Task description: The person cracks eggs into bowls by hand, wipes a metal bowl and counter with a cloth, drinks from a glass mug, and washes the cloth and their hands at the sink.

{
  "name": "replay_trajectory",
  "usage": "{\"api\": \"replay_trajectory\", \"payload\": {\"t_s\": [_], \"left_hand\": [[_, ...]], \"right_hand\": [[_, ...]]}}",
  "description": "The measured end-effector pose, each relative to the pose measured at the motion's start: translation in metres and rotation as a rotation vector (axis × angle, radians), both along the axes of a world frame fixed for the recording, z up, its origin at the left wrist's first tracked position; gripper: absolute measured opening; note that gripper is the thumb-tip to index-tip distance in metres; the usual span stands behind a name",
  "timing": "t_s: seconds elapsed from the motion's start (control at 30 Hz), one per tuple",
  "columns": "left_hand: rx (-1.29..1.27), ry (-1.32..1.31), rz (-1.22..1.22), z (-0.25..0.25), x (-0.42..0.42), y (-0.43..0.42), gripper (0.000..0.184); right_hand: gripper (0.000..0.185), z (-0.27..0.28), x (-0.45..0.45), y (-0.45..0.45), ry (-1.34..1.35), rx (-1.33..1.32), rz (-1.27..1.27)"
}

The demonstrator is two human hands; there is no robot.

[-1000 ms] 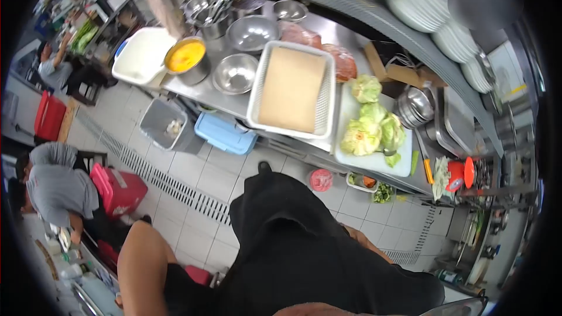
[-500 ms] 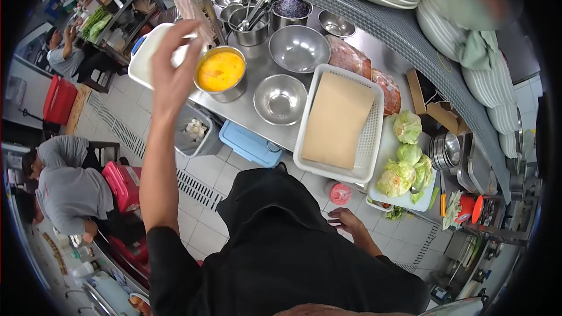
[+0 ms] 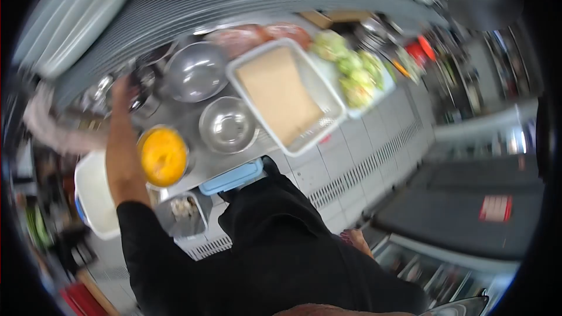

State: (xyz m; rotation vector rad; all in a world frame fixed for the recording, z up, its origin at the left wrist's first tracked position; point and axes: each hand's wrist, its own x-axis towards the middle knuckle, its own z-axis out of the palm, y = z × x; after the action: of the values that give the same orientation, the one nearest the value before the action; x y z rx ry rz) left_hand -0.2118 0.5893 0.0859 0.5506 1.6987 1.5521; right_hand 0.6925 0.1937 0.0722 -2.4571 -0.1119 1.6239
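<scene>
My left hand (image 3: 122, 89) reaches over the steel counter to the pots and utensils at the back left; its fingers are blurred, and what they touch cannot be made out. In front of that arm stands a pot of yellow liquid (image 3: 163, 155). Two steel bowls, a larger one (image 3: 197, 72) and a smaller one (image 3: 228, 124), lie to its right. Beside them is a white perforated basket (image 3: 237, 76) with a brown sheet (image 3: 280, 90) in it. My right hand (image 3: 353, 238) hangs low by my right side, partly hidden by my black clothing, its fingers blurred.
Meat pieces (image 3: 240, 39) and lettuces (image 3: 357, 79) lie behind and right of the basket. A plate shelf (image 3: 205, 0) overhangs the counter. A white tub (image 3: 96, 199) stands at the left. Below are a grey bin (image 3: 190, 222) and a blue lid (image 3: 232, 177).
The view has turned, so the counter appears rotated. My left hand, raised near the yellow pot half a second ago, now reaches farther back. My right hand is nearer my body.
</scene>
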Motion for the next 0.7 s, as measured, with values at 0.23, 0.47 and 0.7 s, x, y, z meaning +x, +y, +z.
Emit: {"api": "replay_trajectory", "payload": {"t_s": [0.23,0.47,0.7], "left_hand": [[-0.062,-0.180,0.180,-0.023,-0.045,0.039,0.026],[-0.036,0.312,0.220,0.044,0.036,0.011,0.020],[0.052,1.030,0.083,0.152,0.223,-0.068,0.035]], "right_hand": [[0.018,-0.007,-0.080,-0.154,0.012,-0.018,-0.005],[0.017,-0.037,-0.063,-0.163,0.058,0.121,0.115],[0.020,-0.042,0.023,-0.063,0.157,0.196,-0.074]]}}
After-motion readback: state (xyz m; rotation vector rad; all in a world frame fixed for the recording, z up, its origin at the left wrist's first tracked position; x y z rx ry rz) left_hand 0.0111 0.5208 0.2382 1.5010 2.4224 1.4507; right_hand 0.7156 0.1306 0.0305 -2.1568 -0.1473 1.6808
